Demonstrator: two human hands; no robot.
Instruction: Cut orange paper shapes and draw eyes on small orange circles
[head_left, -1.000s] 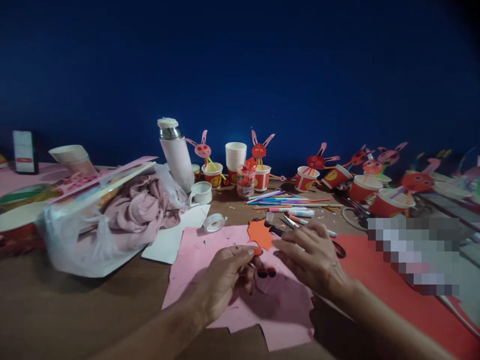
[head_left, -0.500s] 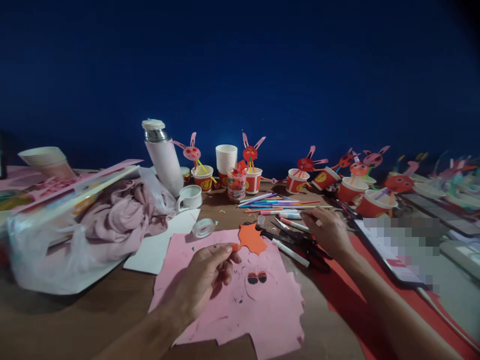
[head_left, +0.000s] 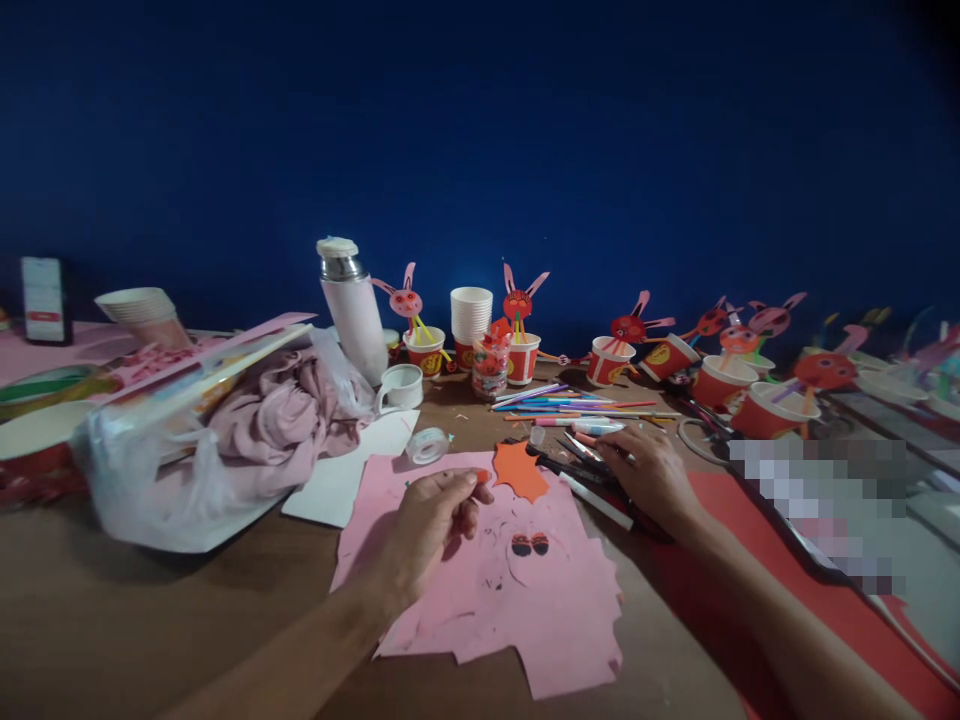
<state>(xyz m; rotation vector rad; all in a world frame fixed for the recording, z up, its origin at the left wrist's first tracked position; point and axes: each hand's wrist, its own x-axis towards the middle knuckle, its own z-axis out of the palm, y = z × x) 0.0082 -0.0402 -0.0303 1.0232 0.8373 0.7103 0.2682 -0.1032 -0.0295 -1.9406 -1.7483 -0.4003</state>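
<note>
My left hand (head_left: pixel 439 520) pinches a small orange-red piece (head_left: pixel 481 477) between thumb and forefinger, above a pink foam sheet (head_left: pixel 555 640) with ragged edges. On that sheet lie two black-and-red eye shapes (head_left: pixel 529 544) near a drawn round outline. A jagged orange foam scrap (head_left: pixel 519 472) rests at the sheet's top edge. My right hand (head_left: pixel 649 468) is low over the pens, its bent fingertips closed on a salmon-coloured pen (head_left: pixel 589 438). Beside it are a white marker (head_left: pixel 596 500) and black-handled scissors (head_left: pixel 559 466), partly hidden under the hand.
Paper cups with rabbit-faced figures (head_left: pixel 517 305) line the back near the blue wall. A flask (head_left: pixel 356 325), a mug (head_left: pixel 401 387), a tape roll (head_left: pixel 428 446) and a plastic bag (head_left: pixel 157 490) stand left. Coloured sticks (head_left: pixel 547 403) lie mid-table; red sheet (head_left: pixel 720 510) at right.
My right hand has come down and left onto the pens. My left hand still pinches the orange-red piece. The view has turned slightly left, bringing a phone in at the far left.
</note>
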